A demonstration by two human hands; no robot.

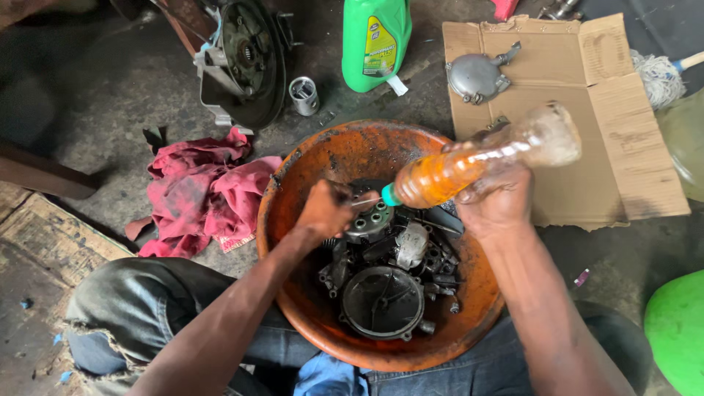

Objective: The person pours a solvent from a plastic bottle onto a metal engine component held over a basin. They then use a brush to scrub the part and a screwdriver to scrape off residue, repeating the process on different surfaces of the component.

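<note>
An orange basin (293, 220) rests between my knees and holds a black, greasy engine assembly (389, 279) with several small parts. My right hand (495, 198) grips a clear plastic bottle (477, 161) of orange liquid, tipped with its green nozzle pointing left and down toward the engine. A thin stream leaves the nozzle. My left hand (326, 213) is closed on a round metal part (369, 220) at the top of the engine, right below the nozzle.
A crumpled red rag (205, 191) lies left of the basin. Behind it stand a wheel hub (246, 59), a small metal cylinder (303, 95) and a green jug (375, 44). Flattened cardboard (587, 110) at right carries a grey metal cover (477, 75). A green round object (678, 330) is at bottom right.
</note>
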